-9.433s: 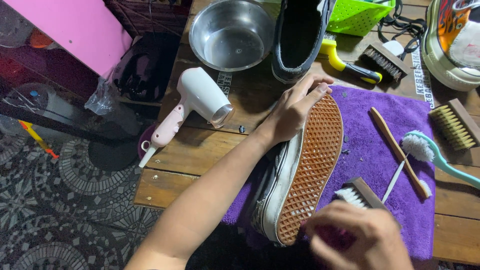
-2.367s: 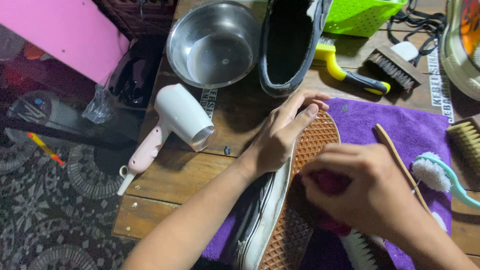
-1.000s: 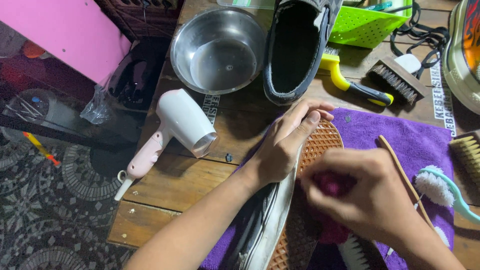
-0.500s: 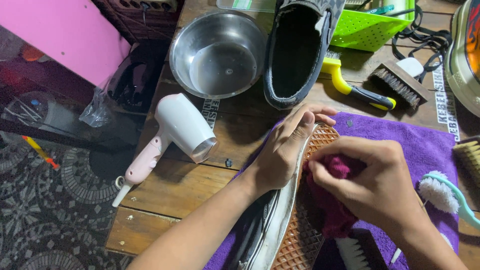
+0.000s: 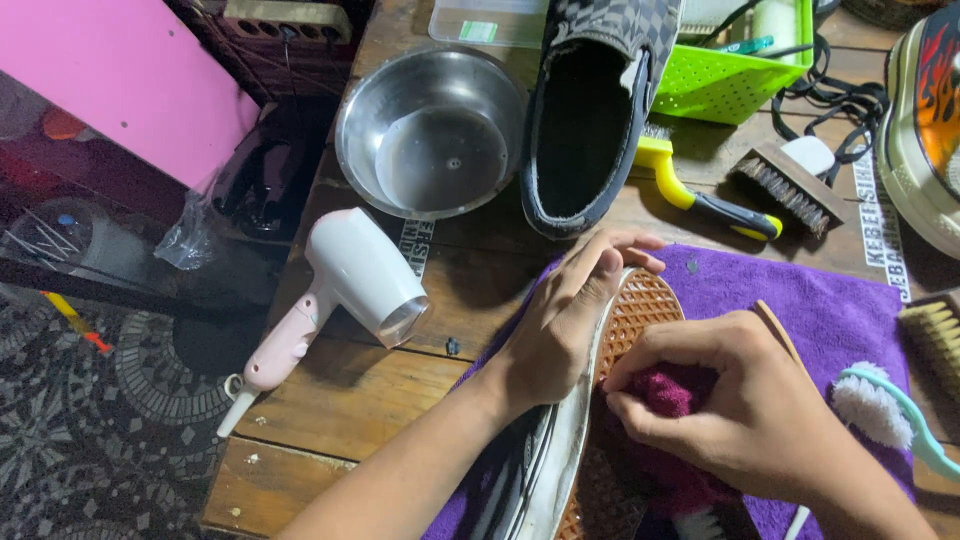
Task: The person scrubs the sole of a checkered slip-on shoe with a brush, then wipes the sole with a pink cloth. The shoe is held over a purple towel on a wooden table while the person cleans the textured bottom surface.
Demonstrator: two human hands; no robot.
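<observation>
Three shoes [image 5: 596,120], one bowl [image 5: 432,130]

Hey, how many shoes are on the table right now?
3: a sneaker lying sole-up on the purple towel under both hands, a dark slip-on beside the steel bowl, and one cut off at the right edge.

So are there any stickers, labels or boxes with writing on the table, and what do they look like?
Clear plastic box: top edge of the table, behind the metal bowl; flat, see-through, with a small green sticker.
Printed strip: on the wood between the bowl and the white hair dryer; small, pale with dark letters.
Printed strip: on the wood at the right, above the purple towel; long, narrow, pale with dark letters.
</observation>
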